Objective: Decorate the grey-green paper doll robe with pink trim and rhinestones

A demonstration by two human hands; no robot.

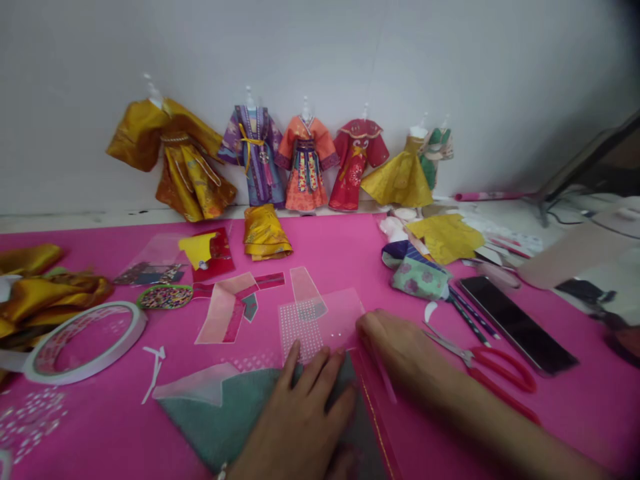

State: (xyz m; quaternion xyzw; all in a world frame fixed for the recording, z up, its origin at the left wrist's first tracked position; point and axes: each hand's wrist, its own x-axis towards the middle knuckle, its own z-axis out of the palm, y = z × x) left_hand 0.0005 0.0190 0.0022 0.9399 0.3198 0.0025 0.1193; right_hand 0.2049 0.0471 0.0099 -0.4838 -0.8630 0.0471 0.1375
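Note:
My left hand lies flat with its fingers spread, pressing on a dark green fabric piece that has a pale pointed part along its upper side. Its fingertips reach the lower edge of a clear sheet with rows of small white dots. Along the fabric's right side runs a red border strip with a gold line. My right hand is closed at the top end of that strip, beside the sheet; what its fingers pinch is hidden. A thin pink strip shows under the right wrist.
Scissors with red handles, pencils and a phone lie to the right. A tape roll and gold fabric are at left. Cut garment pieces lie ahead. Several dressed doll forms stand along the wall.

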